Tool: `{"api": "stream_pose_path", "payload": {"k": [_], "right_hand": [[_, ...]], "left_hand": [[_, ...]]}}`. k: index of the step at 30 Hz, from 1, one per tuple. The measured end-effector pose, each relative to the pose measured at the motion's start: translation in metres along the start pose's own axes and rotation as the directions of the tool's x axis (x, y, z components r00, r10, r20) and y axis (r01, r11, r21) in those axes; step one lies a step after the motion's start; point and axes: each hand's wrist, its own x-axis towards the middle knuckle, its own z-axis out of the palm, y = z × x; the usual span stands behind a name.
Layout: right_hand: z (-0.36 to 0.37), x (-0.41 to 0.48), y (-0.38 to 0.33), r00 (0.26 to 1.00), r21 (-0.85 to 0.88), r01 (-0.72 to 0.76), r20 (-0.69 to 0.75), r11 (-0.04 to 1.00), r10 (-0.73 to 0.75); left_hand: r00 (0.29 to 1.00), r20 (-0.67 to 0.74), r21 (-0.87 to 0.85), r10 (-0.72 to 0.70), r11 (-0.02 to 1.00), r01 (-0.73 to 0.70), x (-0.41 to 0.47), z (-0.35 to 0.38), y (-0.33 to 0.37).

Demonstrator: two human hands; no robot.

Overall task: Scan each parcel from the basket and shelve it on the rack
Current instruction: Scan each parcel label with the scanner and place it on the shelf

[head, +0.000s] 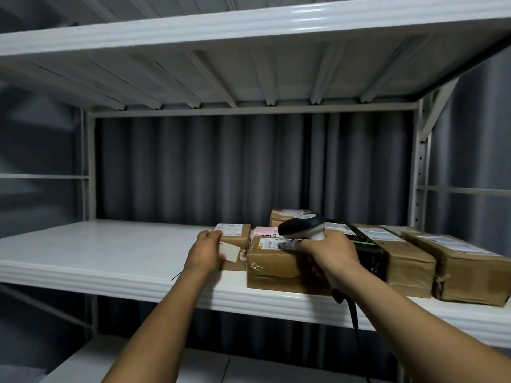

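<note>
Left hand (204,251) grips a small parcel (235,240) on the rack (110,244), right hand (330,251) grasps the scanner (301,226) just beside it

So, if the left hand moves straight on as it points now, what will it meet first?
The left hand grips the small brown parcel, so that comes first; beyond it, probably the pink parcel, but depth is unclear.

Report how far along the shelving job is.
Done: several parcels already sit on the shelf, among them a taped brown box, a black box and a long carton. In hand: the left hand holds a small brown parcel on the shelf; the right hand grips the scanner. Left: the basket is out of view, so the remaining count cannot be told.
</note>
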Motion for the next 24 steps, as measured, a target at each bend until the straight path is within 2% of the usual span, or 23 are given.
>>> {"api": "stream_pose_path", "payload": {"k": [8, 15, 18, 24], "right_hand": [[-0.009, -0.012, 0.006, 1.000, 0.046, -0.002, 0.027, 0.999, 0.000], [-0.034, -0.056, 0.010, 1.000, 0.018, -0.010, -0.007, 1.000, 0.011], [-0.043, -0.094, 0.018, 1.000, 0.016, -0.014, 0.001, 1.000, 0.014], [-0.054, -0.183, 0.045, 0.991, -0.012, -0.087, 0.105, 0.996, 0.088]], "left_hand": [[0.998, 0.015, 0.082, 0.066, 0.994, -0.067, -0.002, -0.008, -0.005], [0.991, 0.007, 0.146, 0.136, 0.980, -0.136, -0.061, -0.038, 0.009], [0.982, 0.052, 0.213, 0.182, 0.959, -0.189, -0.102, -0.049, 0.018], [0.960, 0.237, 0.241, 0.148, 0.948, -0.206, -0.203, -0.043, 0.015]]}}
